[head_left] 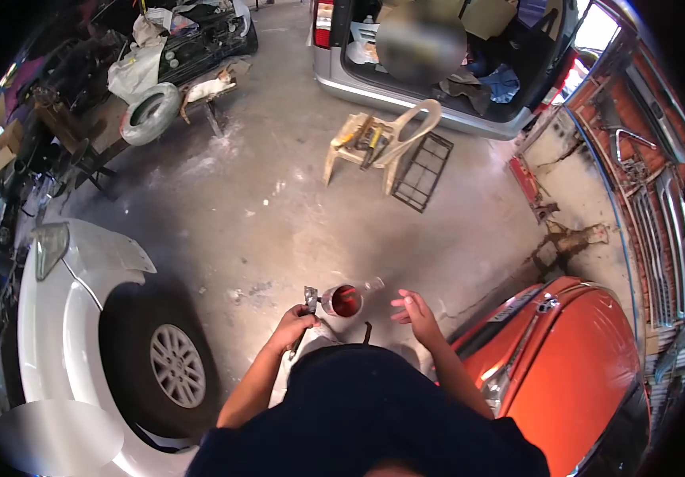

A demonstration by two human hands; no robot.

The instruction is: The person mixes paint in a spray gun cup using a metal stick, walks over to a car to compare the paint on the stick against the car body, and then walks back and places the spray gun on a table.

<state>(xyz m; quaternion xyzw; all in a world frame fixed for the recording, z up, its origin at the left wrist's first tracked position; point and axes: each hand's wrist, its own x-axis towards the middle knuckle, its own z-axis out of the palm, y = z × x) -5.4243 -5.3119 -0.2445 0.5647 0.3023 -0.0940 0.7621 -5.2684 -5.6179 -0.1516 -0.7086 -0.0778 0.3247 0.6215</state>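
Note:
My left hand [296, 327] is wrapped around the handle of a spray gun [311, 299], held out in front of my body. Attached to the gun's side is a paint cup [327, 303], open at the top, with red paint [347, 301] inside. My right hand [415, 308] is raised to the right of the cup, fingers apart and holding nothing. Between the cup and that hand, a small clear object [373, 284] shows faintly; its kind and whether it touches the cup cannot be made out.
A white car body with a wheel [178, 366] stands close on my left, an orange car part [573, 358] on my right. Ahead are a plastic chair [358, 141] with tools, a black metal rack [423, 172], a tire [150, 114] and an open-backed silver car [430, 114].

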